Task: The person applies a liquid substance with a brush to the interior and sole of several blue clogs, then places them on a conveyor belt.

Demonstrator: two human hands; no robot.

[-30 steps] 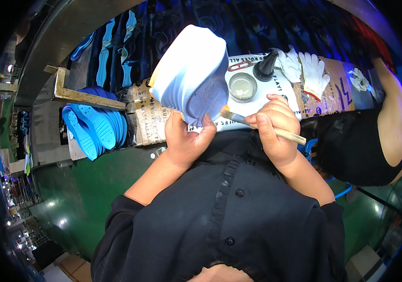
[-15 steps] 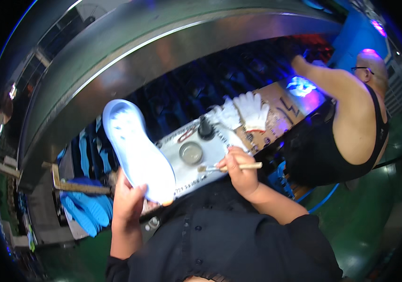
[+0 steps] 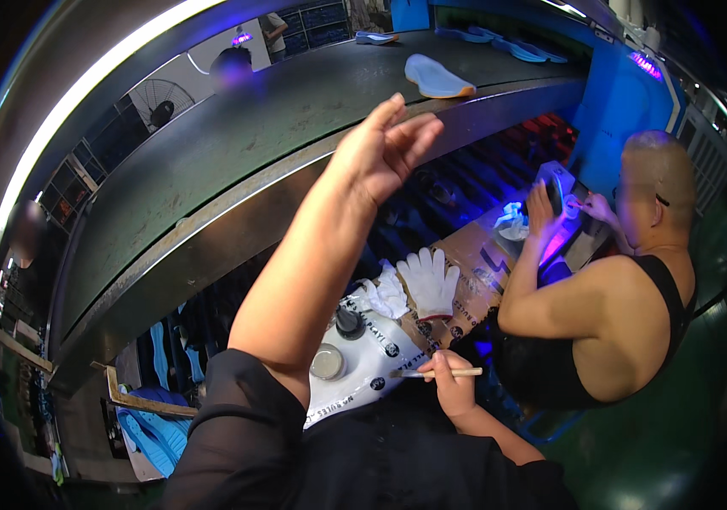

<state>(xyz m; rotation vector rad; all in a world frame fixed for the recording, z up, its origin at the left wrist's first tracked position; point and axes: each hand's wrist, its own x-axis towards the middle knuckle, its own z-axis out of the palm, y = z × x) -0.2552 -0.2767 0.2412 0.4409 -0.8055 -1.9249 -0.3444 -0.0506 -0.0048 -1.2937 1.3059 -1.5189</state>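
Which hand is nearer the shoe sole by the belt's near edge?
Left: in the picture, the left hand is just below and left of the shoe sole; the right hand is far below, holding a brush.

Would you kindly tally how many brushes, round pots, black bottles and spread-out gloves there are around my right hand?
Brush, in the right hand: 1
Round pot: 1
Black bottle: 1
Spread-out white glove: 1
Total: 4
The crumpled white cloth beside the glove isn't counted.
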